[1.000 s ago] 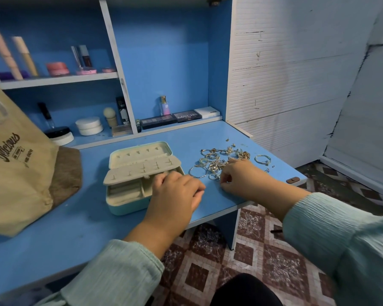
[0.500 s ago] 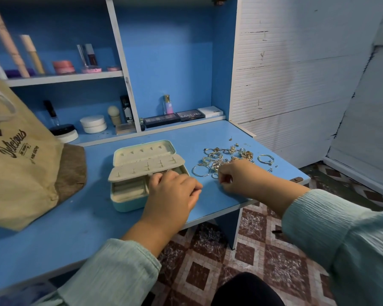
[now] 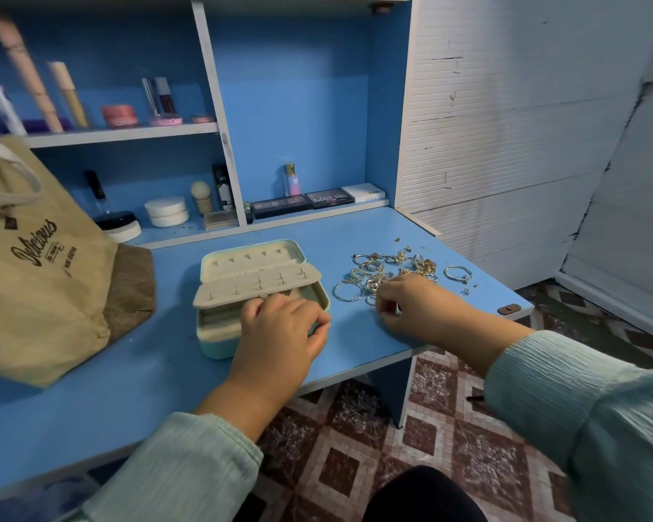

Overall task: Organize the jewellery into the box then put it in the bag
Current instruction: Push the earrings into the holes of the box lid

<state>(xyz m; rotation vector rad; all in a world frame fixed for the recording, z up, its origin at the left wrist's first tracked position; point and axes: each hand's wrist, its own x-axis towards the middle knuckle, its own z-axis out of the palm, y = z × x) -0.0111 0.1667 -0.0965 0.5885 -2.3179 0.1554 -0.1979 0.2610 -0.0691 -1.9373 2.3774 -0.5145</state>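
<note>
Box [image 3: 257,292] mint, lid open, beige insert; jewellery [image 3: 389,271] heaped beside.

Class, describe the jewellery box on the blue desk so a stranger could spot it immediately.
Start at the blue desk below the shelves. Between the tan cloth tote bag and the heap of gold and silver jewellery sits the pale mint rectangular jewellery box. It alone stands open, showing cream trays with small pegs.
</note>
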